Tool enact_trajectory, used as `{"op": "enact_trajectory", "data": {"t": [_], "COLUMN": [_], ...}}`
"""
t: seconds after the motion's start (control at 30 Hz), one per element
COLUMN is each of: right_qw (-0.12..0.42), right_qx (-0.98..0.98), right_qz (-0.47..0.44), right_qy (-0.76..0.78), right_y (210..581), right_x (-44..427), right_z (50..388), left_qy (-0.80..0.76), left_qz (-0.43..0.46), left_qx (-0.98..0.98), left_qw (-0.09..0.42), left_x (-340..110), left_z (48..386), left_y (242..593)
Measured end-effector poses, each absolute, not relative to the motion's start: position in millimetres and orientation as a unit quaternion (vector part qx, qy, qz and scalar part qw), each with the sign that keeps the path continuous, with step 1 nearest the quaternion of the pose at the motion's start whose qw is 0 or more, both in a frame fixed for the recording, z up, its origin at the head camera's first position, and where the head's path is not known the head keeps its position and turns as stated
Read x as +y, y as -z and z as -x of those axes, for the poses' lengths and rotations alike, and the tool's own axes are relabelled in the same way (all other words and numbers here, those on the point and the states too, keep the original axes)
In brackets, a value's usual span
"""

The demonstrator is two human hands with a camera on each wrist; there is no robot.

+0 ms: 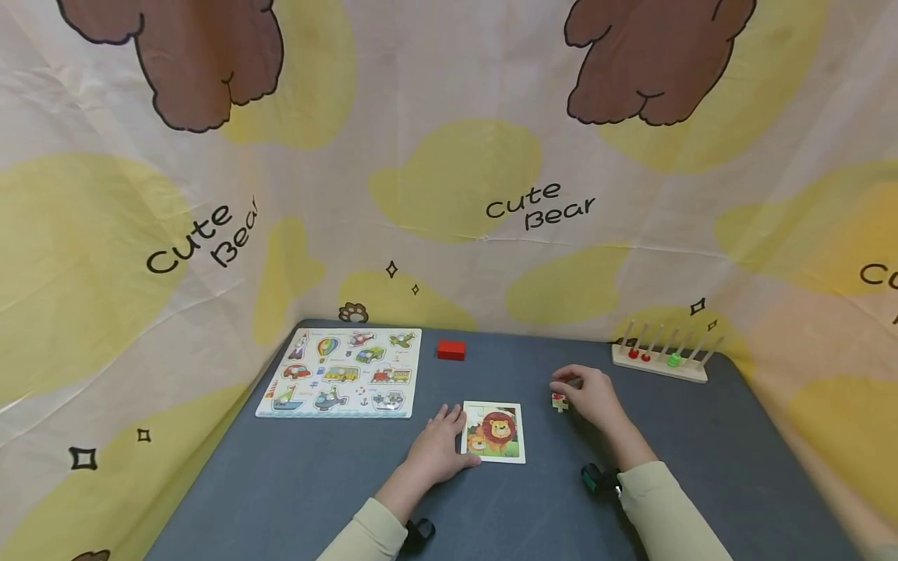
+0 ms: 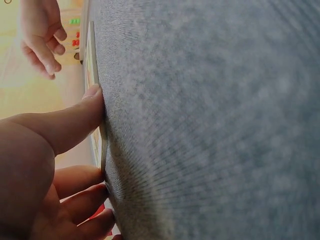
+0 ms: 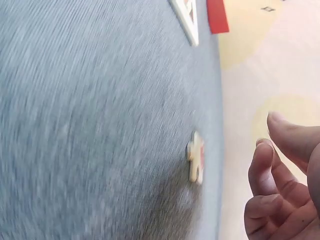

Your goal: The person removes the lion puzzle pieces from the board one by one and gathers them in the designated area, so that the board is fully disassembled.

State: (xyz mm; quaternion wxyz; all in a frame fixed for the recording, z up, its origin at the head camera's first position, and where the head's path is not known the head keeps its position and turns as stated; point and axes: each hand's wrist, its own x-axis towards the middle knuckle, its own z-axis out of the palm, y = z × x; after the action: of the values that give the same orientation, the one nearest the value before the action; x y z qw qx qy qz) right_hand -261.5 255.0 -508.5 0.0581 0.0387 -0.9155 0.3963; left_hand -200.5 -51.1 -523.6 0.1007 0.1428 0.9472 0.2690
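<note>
My left hand (image 1: 436, 449) relaxed, touching lion puzzle (image 1: 496, 433); my right hand (image 1: 592, 392) loosely curled, empty, above jigsaw piece (image 1: 559, 403) right of lion puzzle.

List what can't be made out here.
Head: lower-left corner of the lion puzzle, behind the left hand.
Head: tiny print on vehicle board, too small.
Right wrist: picture on puzzle piece, blurred and nearly edge-on.
Right wrist: one end of red block, cut off by top edge.
</note>
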Motion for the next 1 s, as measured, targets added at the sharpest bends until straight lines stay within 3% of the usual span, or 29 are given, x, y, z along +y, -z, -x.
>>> {"op": "enact_trajectory", "data": {"t": [1.0], "right_qw": [0.043], "right_qx": [-0.898], "right_qz": [-0.096], "right_qy": [-0.427], "right_y": [505], "right_x": [182], "right_z": [244], "left_qy": [-0.262], "left_qz": [-0.133], "left_qx": [0.95], "left_qw": [0.107], "left_x": [-50], "left_z": [199], "left_y": [521]}}
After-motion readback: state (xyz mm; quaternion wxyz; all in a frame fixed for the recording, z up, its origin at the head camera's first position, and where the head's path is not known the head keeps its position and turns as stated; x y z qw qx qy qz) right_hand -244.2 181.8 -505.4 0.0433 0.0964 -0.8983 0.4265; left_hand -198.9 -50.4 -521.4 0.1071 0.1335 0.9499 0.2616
